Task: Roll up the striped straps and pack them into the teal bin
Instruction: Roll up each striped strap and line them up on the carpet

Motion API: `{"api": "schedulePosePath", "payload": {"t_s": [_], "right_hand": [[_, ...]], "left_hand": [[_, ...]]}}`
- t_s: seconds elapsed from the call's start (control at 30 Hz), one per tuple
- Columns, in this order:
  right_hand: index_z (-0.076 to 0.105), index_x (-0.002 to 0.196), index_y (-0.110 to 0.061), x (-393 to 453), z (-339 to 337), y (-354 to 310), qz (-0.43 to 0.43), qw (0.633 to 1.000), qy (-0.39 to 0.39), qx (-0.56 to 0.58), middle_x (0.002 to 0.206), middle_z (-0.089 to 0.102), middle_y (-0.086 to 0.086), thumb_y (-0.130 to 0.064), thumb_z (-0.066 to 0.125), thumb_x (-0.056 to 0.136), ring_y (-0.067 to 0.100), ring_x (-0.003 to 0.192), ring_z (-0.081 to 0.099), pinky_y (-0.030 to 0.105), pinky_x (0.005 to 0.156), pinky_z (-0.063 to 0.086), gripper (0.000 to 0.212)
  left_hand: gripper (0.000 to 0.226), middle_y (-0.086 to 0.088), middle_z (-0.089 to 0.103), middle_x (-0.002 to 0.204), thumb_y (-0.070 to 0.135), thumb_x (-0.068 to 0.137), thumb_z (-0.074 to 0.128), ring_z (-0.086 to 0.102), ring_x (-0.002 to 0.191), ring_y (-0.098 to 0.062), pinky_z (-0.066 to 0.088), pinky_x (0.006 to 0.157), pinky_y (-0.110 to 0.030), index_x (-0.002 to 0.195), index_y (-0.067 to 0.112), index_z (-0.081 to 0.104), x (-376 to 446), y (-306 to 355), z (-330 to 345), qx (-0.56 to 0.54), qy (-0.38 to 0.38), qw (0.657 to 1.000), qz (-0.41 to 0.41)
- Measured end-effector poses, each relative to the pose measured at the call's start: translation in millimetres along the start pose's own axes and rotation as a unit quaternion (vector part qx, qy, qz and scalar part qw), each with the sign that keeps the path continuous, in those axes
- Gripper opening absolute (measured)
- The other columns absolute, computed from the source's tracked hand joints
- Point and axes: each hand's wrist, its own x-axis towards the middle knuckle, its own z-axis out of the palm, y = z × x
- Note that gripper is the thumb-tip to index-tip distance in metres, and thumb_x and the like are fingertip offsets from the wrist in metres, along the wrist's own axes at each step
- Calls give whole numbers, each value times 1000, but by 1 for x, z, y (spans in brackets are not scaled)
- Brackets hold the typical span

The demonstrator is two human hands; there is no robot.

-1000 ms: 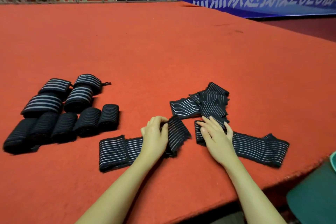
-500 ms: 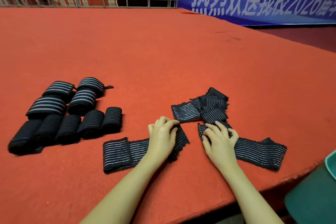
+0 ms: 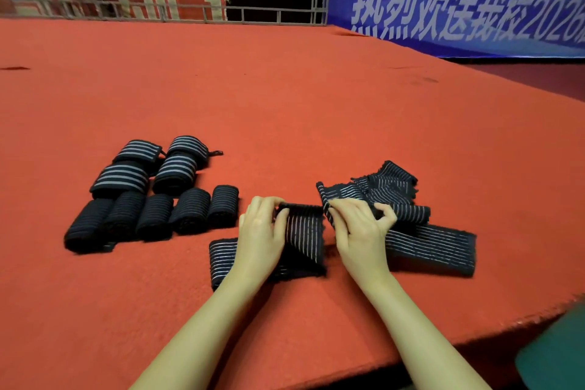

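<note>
A black strap with thin white stripes (image 3: 304, 231) lies in front of me, its far end lifted and folded over. My left hand (image 3: 261, 233) pinches that end at its left edge, and my right hand (image 3: 357, 231) pinches it at its right edge. The strap's other end (image 3: 221, 258) lies flat on the red carpet to the left. A loose pile of unrolled straps (image 3: 391, 191) sits just beyond my right hand, and a flat strap (image 3: 433, 250) lies to its right. Several rolled straps (image 3: 152, 196) are lined up at the left. The teal bin (image 3: 557, 355) shows at the lower right corner.
The red carpeted platform (image 3: 285, 104) stretches far ahead; its front edge runs diagonally at the lower right. A metal railing (image 3: 196, 14) and banners stand at the back.
Both hands have closed on the strap's right end and lifted it into a fold. The right hand came off the flat strap at the right. The camera has tilted slightly.
</note>
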Motion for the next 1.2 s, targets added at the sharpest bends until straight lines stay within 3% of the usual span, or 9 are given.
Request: {"api": "schedulePosePath", "payload": {"t_s": [0.2, 0.4, 0.47, 0.6, 0.73, 0.93, 1.1, 1.2], "right_hand": [[69, 91, -17, 18, 12, -46, -76, 995, 10, 63, 85, 69, -11, -21, 54, 91, 3, 90, 60, 37, 93, 22, 16], [68, 95, -19, 25, 38, -98, -57, 992, -28, 113, 91, 71, -11, -24, 50, 92, 2, 90, 60, 36, 93, 21, 19], [66, 95, -21, 20, 47, -110, -55, 990, -63, 115, 92, 70, -13, -26, 47, 93, 2, 90, 60, 34, 92, 19, 20], [62, 98, -28, 7, 64, -122, -39, 979, -173, 102, 95, 68, -17, -38, 35, 94, 2, 93, 61, 29, 90, 13, 29], [64, 99, -31, -1, 65, -119, -21, 966, -231, 116, 103, 65, -21, -50, 20, 92, -4, 104, 50, 28, 93, 10, 49], [68, 97, -21, -15, 48, -68, 62, 990, -124, 8, 95, 68, -7, -36, 37, 89, 19, 91, 59, 29, 78, 17, 35], [65, 109, -9, -24, 31, -21, 149, 966, -164, -131, 107, 63, 9, -22, 57, 90, 34, 100, 53, 43, 86, 24, 24], [64, 103, 2, -29, 25, -3, 178, 941, -198, -208, 109, 61, 20, -16, 73, 80, 40, 96, 54, 49, 85, 34, 31]], "left_hand": [[16, 0, 57, 89, 17, 85, 50, 57, 87, -27, 47, 79, -46, 92, 11, 62, -1, -8, -37, 23, 67, 997, -32], [11, -11, 55, 93, -3, 87, 57, 47, 89, -11, 33, 83, -18, 96, 2, 61, -6, -18, -73, 18, 151, 987, -51], [10, -13, 55, 95, 3, 88, 56, 46, 92, -10, 37, 87, -23, 96, 3, 62, -10, -28, -81, 13, 152, 987, -52], [32, -9, 55, 94, 32, 87, 42, 54, 93, -26, 46, 82, -43, 95, 7, 62, -21, -48, -97, 48, 130, 987, -79], [22, -10, 58, 96, 17, 87, 47, 53, 95, -25, 44, 85, -41, 97, 3, 60, -25, -61, -112, 40, 170, 980, -94], [19, -2, 51, 99, 6, 89, 42, 47, 95, -14, 34, 86, -23, 104, 4, 54, -23, -46, -104, -38, 187, 980, -59], [27, 3, 47, 99, 18, 92, 35, 45, 95, -12, 34, 85, -30, 105, 5, 55, -17, -28, -77, -38, 113, 993, 13], [27, 3, 49, 99, 22, 92, 34, 46, 95, -13, 32, 84, -29, 106, 10, 54, -17, -17, -52, -36, 74, 996, 31]]}}
